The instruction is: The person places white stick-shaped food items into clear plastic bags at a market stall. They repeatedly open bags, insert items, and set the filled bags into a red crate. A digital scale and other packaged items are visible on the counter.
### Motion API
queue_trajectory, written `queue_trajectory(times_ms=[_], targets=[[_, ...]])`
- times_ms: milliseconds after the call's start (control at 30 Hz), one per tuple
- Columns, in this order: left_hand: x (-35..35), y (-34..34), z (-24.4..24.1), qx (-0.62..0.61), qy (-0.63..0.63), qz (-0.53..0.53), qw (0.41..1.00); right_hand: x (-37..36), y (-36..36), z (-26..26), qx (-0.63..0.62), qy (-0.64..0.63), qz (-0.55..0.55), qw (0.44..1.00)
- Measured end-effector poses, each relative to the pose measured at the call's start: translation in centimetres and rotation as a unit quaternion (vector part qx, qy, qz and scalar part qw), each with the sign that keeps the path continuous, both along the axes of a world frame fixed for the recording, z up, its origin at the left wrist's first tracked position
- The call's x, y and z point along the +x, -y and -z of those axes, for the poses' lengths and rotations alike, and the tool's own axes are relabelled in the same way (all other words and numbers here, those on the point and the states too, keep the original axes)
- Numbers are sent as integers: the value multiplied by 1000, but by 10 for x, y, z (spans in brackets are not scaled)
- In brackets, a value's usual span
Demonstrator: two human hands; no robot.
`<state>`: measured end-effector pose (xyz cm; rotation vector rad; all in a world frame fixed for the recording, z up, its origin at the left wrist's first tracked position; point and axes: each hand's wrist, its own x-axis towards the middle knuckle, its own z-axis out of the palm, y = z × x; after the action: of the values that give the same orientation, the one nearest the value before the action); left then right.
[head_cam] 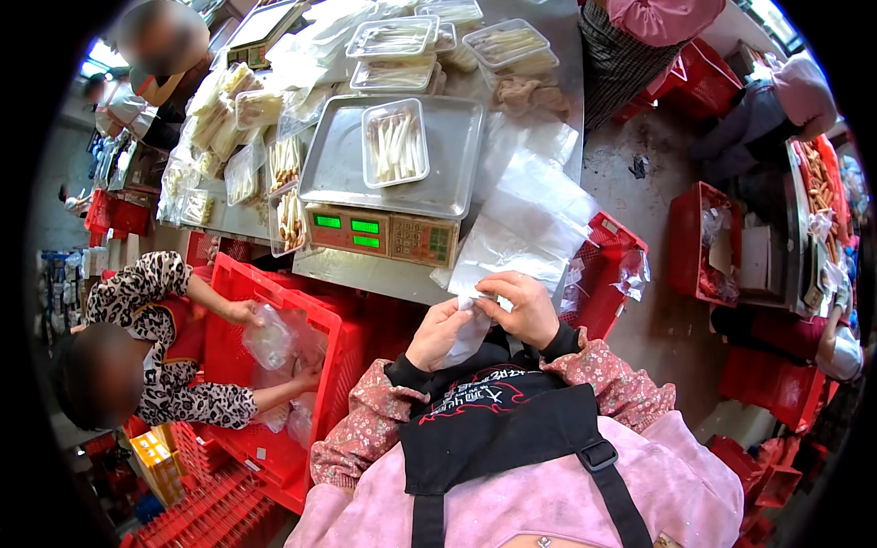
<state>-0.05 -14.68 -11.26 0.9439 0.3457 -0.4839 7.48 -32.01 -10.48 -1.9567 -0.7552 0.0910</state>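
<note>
Both my hands pinch the edge of a thin clear plastic bag (468,339) just in front of my apron. My left hand (438,332) grips it from the left, fingers curled. Thumb and fingers of my right hand (524,308) close on its upper part. Beyond them, a stack of flat plastic bags (531,216) lies on the table's right front corner. A weighing scale (384,233) with green lit displays stands before me. On its steel pan (329,161) rests a clear plastic tray (395,144) of pale, long-stemmed pieces, probably mushrooms or shoots.
More filled trays (394,38) are stacked at the back of the metal table (370,277), with loose pale stems (219,116) at left. A co-worker (164,342) handles bagged packs (270,339) in a red crate (240,404) beside me. Another red crate (616,274) stands right of the table.
</note>
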Motion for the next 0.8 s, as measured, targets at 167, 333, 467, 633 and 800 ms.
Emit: queue_trajectory(times_ms=[167,333,467,633,800], targets=[[-5,3,8,22,-10,17,1000,-4,-1,-8,-24,32,-27,999],[-9,-3,4,49,-33,89,994,23,16,41,70,-316,2,946],[-15,-22,-2,-43,-122,54,990,59,24,44,-102,-160,81,978],[-13,-18,8,-71,-98,-26,992,24,-3,28,13,-127,-122,984],[-10,-27,-10,-111,-48,-72,990,65,30,77,-95,-134,187,969]])
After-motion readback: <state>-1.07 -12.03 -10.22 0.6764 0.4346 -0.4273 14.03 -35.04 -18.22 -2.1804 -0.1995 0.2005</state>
